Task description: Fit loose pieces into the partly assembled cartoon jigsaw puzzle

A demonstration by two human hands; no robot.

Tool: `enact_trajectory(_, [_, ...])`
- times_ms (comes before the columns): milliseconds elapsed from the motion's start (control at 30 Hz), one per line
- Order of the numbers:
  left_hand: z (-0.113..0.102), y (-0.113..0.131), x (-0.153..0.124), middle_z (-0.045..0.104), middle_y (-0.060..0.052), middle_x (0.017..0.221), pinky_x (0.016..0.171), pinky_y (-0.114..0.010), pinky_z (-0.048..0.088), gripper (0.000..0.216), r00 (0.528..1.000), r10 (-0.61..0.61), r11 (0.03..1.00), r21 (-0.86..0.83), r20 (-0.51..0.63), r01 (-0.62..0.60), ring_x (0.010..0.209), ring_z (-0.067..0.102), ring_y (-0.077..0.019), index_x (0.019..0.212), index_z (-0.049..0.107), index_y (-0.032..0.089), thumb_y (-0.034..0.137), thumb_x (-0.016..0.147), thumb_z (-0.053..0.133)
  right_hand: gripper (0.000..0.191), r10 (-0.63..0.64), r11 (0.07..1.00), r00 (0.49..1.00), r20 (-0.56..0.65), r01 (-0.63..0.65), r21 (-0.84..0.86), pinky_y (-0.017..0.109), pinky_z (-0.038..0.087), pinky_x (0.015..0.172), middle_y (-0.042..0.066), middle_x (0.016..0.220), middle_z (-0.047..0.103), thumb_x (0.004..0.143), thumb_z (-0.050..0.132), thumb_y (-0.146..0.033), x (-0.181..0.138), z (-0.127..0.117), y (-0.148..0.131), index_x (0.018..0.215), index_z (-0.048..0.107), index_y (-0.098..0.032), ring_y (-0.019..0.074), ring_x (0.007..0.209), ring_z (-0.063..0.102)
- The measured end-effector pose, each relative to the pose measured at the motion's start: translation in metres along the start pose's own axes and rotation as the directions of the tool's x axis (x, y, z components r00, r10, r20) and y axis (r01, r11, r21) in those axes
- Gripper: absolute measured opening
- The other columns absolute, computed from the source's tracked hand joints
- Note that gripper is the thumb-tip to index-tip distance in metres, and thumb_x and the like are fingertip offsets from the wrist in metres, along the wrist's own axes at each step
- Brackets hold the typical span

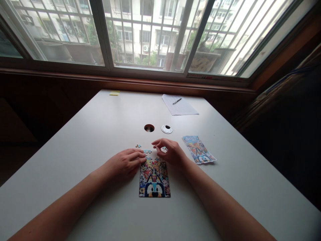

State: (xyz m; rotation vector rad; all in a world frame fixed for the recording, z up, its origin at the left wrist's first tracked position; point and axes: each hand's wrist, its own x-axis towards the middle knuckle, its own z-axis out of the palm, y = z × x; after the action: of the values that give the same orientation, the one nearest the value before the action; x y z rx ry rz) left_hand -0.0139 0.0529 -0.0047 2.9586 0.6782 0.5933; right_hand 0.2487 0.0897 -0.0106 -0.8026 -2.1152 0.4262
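A small jigsaw puzzle (154, 177) lies on the white table, its lower part joined into a picture of a blue cartoon dog's head below a crowd of small figures. Its top edge is uneven, with gaps between joined pieces. My left hand (126, 160) rests flat, fingers stretched out, the tips touching the puzzle's upper left edge. Above the puzzle's top right, my right hand (170, 151) pinches a tiny puzzle piece between thumb and forefinger; the piece is mostly hidden. Loose puzzle pieces (138, 146) lie just beyond the left fingertips, and another loose piece (164, 148) shows behind the right hand.
A printed reference picture (199, 149) lies to the right. Farther back are a round cable hole (149, 128), its metal cover (167, 129), paper sheets (180, 107) with a pen (177, 101), and yellow sticky notes (114, 93). A barred window stands beyond the table (75, 144).
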Motion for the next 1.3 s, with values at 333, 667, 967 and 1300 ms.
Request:
enact_trajectory(333, [-0.001, 0.000, -0.002, 0.063, -0.010, 0.130, 0.109, -0.043, 0.050, 0.037, 1.000, -0.003, 1.000, -0.006, 0.002, 0.003, 0.130, 0.053, -0.0238, 0.131, 0.056, 0.017, 0.015, 0.095, 0.050, 0.016, 0.120, 0.991, 0.993, 0.001, -0.120, 0.063, 0.028, 0.054, 0.066, 0.005, 0.091, 0.073, 0.081, 0.061, -0.012, 0.001, -0.004, 0.002, 0.078, 0.048, -0.021, 0.0134, 0.071, 0.065])
enact_trajectory(667, [-0.003, 0.001, -0.002, 0.062, -0.011, 0.130, 0.106, -0.044, 0.052, 0.036, 1.000, -0.025, 0.999, -0.025, 0.003, 0.025, 0.130, 0.053, -0.0243, 0.131, 0.056, 0.018, 0.016, 0.096, 0.050, 0.008, 0.076, 0.993, 0.994, 0.081, -0.083, 0.084, 0.029, 0.054, 0.072, 0.004, 0.095, 0.069, 0.088, 0.070, -0.024, 0.001, -0.008, 0.008, 0.088, 0.063, -0.020, 0.0136, 0.076, 0.063])
enact_trajectory(967, [-0.002, 0.000, -0.003, 0.062, -0.011, 0.130, 0.106, -0.045, 0.052, 0.038, 1.000, -0.026, 0.999, -0.042, 0.015, 0.027, 0.130, 0.052, -0.0247, 0.134, 0.055, 0.019, 0.015, 0.096, 0.050, 0.018, -0.002, 0.999, 0.992, 0.124, -0.003, 0.041, 0.028, 0.054, 0.068, 0.004, 0.094, 0.062, 0.086, 0.074, -0.037, 0.000, -0.007, 0.011, 0.089, 0.069, -0.020, 0.0118, 0.070, 0.061])
enact_trajectory(1300, [-0.002, 0.000, -0.003, 0.061, -0.011, 0.132, 0.105, -0.043, 0.053, 0.037, 1.000, -0.016, 1.000, -0.026, 0.022, 0.016, 0.130, 0.052, -0.0245, 0.133, 0.055, 0.019, 0.016, 0.097, 0.049, 0.016, 0.011, 0.999, 0.999, 0.047, -0.009, -0.043, 0.032, 0.055, 0.074, 0.005, 0.095, 0.063, 0.087, 0.073, -0.034, 0.001, -0.009, 0.012, 0.095, 0.071, -0.021, 0.0161, 0.080, 0.063])
